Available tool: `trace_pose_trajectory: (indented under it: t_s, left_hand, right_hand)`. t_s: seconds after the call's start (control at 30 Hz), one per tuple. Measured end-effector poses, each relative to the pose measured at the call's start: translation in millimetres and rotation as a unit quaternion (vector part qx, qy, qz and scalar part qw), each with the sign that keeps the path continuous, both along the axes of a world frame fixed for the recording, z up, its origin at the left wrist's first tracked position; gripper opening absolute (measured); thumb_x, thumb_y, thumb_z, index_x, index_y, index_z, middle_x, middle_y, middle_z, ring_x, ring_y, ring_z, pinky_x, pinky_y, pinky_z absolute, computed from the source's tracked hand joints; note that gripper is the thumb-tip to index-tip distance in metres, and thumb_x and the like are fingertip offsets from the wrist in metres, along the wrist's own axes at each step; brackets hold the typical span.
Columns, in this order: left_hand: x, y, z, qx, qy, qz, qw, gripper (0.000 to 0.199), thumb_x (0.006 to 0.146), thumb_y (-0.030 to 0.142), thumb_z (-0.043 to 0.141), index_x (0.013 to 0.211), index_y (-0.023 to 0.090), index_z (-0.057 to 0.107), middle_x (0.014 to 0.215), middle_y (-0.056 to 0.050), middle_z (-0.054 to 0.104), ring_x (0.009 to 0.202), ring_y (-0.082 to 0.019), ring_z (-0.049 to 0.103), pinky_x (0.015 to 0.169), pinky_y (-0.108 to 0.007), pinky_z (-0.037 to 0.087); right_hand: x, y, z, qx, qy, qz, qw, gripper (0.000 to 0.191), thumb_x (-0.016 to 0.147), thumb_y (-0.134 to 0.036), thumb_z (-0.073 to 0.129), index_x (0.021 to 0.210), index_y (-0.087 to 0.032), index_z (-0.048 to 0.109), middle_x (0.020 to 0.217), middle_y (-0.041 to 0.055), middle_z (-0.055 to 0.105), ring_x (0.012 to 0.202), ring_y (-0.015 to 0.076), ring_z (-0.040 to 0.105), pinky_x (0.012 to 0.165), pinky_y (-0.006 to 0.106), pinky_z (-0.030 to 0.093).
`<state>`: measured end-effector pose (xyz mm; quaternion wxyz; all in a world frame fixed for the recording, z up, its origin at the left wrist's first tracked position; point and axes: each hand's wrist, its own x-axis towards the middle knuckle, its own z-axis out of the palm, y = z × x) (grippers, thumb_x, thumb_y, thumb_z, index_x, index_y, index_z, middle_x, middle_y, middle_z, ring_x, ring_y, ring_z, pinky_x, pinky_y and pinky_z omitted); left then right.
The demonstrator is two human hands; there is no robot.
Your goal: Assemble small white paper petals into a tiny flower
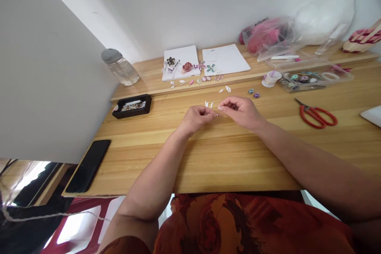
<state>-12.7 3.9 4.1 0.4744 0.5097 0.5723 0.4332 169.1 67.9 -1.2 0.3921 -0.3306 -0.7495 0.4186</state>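
Note:
Over the middle of the wooden table (208, 158), my left hand (197, 120) pinches a small thin pinkish piece (219, 115) between thumb and fingertips. My right hand (239, 112) is just to its right, thumb and forefinger pressed together; whatever they hold is too small to make out. Small white pointed petals (206, 104) lie just behind my fingertips. Farther back are more white petals (228, 89). Two small round items, one teal (251, 91) and one purple (256, 95), sit behind my right hand.
Red-handled scissors (317, 117) lie at the right, near a clear tray (318, 75) and white cup (272, 78). A black box of beads (131, 106), a phone (88, 166) and a bottle (120, 67) stand left. White papers (226, 58) with flower pieces rest on the back ledge.

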Motion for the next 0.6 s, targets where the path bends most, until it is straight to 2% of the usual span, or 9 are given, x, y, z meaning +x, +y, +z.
trace_pose_trajectory:
  t_s: [0.17, 0.33, 0.43, 0.6]
  left_hand:
    - [0.6, 0.4, -0.6, -0.01, -0.055, -0.014, 0.998, 0.031, 0.065, 0.041, 0.079, 0.076, 0.014, 0.071, 0.057, 0.005, 0.049, 0.051, -0.005, 0.031, 0.053, -0.024, 0.024]
    - [3.1, 5.5, -5.2, 0.015, -0.123, 0.051, 0.991, 0.039, 0.06, 0.048, 0.082, 0.074, 0.013, 0.069, 0.059, 0.004, 0.051, 0.05, -0.005, 0.032, 0.051, -0.024, 0.024]
    - [4.9, 9.0, -10.2, 0.033, -0.142, 0.091, 0.985, 0.039, 0.06, 0.048, 0.082, 0.072, 0.014, 0.068, 0.061, 0.004, 0.053, 0.05, -0.005, 0.033, 0.051, -0.024, 0.025]
    - [7.6, 10.1, -13.9, 0.053, -0.153, 0.119, 0.98, 0.038, 0.062, 0.047, 0.082, 0.074, 0.013, 0.068, 0.061, 0.003, 0.056, 0.052, -0.005, 0.037, 0.053, -0.023, 0.028]
  right_hand:
    - [-3.5, 2.7, -6.5, -0.086, 0.023, 0.014, 0.996, 0.024, 0.075, -0.042, 0.074, 0.077, -0.017, 0.071, 0.07, 0.0012, 0.066, 0.059, 0.0111, 0.05, 0.058, 0.027, 0.039]
    - [-7.2, 0.0, -12.3, -0.197, 0.046, 0.013, 0.979, 0.034, 0.068, -0.048, 0.079, 0.079, -0.018, 0.069, 0.061, -0.0029, 0.057, 0.047, 0.0072, 0.038, 0.045, 0.024, 0.027]
    - [-8.7, -2.4, -14.4, -0.202, 0.042, 0.002, 0.978, 0.035, 0.069, -0.05, 0.078, 0.076, -0.018, 0.067, 0.06, -0.0037, 0.054, 0.045, 0.0069, 0.037, 0.042, 0.024, 0.025]
    - [-12.3, -6.8, -14.8, -0.146, 0.035, -0.002, 0.989, 0.034, 0.071, -0.05, 0.076, 0.075, -0.017, 0.067, 0.057, -0.0042, 0.052, 0.046, 0.0079, 0.039, 0.043, 0.024, 0.029]
